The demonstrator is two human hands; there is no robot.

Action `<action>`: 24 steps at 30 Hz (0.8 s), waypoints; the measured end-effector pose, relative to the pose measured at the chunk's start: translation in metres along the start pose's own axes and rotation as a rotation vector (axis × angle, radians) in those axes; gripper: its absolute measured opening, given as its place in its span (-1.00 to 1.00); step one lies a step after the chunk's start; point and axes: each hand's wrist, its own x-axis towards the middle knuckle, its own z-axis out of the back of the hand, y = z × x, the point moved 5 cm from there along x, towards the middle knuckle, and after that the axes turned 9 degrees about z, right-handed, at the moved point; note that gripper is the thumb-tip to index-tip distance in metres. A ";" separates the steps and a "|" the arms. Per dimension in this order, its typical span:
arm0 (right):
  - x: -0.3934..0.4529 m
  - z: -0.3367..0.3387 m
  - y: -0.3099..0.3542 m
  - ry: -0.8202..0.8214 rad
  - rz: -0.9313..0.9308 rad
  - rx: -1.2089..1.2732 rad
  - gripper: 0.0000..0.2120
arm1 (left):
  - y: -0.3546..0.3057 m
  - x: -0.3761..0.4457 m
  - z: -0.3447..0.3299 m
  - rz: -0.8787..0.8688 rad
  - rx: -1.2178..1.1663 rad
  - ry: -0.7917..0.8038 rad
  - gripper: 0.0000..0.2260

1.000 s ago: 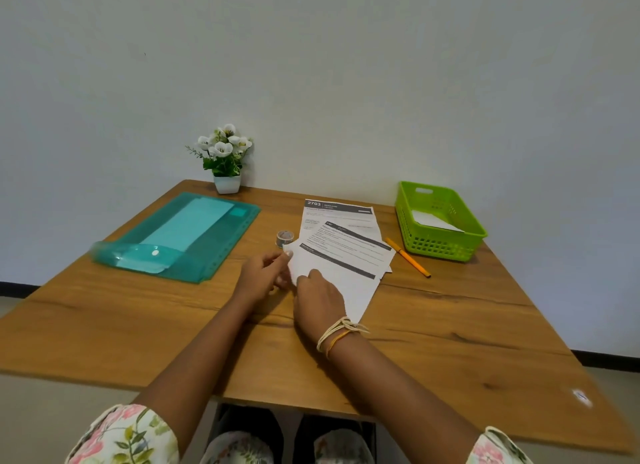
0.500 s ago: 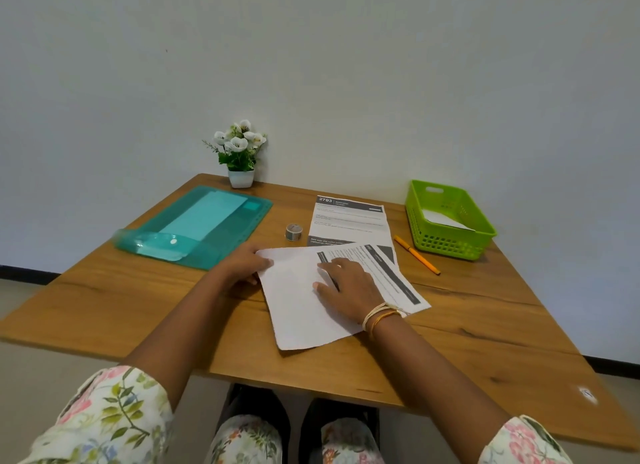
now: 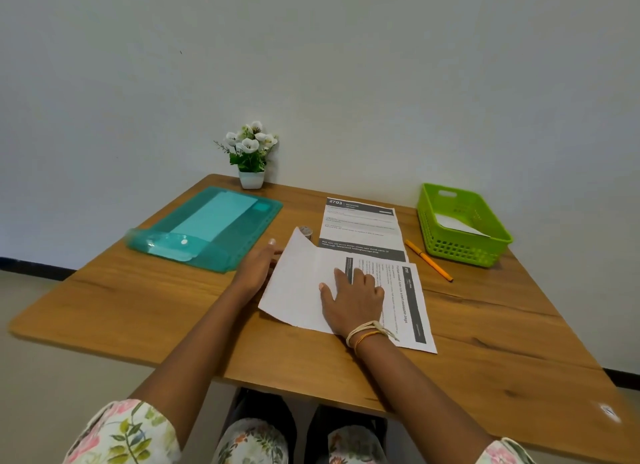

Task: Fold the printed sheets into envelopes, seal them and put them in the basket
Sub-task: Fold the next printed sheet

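Observation:
A printed sheet (image 3: 301,280) lies in front of me on the wooden table (image 3: 485,342), its left part folded over so the blank back faces up. My right hand (image 3: 353,295) presses flat on the fold, fingers spread. My left hand (image 3: 256,266) holds the sheet's raised left edge. Behind it lies a stack of more printed sheets (image 3: 360,221). The green basket (image 3: 460,252) stands at the back right with a white folded paper (image 3: 457,224) inside. A small tape roll (image 3: 306,231) peeks out behind the lifted corner.
An orange pen (image 3: 429,261) lies between the sheets and the basket. A teal plastic folder (image 3: 207,230) covers the back left. A small potted white flower (image 3: 251,155) stands against the wall. My knees show below the front edge.
The sheet has turned and shifted right in front of me; its left part now folds further over the printed side. My right hand moved onto the fold, my left lifted the edge.

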 end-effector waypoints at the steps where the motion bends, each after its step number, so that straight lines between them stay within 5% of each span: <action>1: 0.001 0.001 0.002 -0.007 -0.010 -0.002 -0.47 | -0.001 -0.003 -0.001 0.006 -0.037 0.001 -0.59; 5: -0.001 0.010 0.008 -0.138 0.088 0.229 -0.62 | -0.002 -0.011 -0.008 0.003 -0.005 -0.005 -0.53; 10: -0.005 0.018 0.010 -0.135 0.237 0.630 -0.74 | -0.005 -0.014 -0.023 -0.145 0.368 -0.034 -0.58; 14: -0.002 0.026 -0.005 -0.221 -0.058 1.014 -0.81 | -0.008 -0.021 -0.041 -0.299 0.597 -0.105 -0.64; 17: 0.009 0.019 -0.011 -0.049 -0.266 1.228 -0.77 | -0.009 -0.023 -0.051 -0.363 0.734 -0.146 -0.61; 20: 0.013 0.017 -0.013 0.082 -0.291 1.064 -0.93 | -0.009 -0.027 -0.056 -0.350 0.809 -0.183 -0.60; 24: 0.010 0.015 -0.016 0.028 -0.311 0.941 -0.69 | -0.013 -0.038 -0.054 -0.241 0.742 -0.410 -0.72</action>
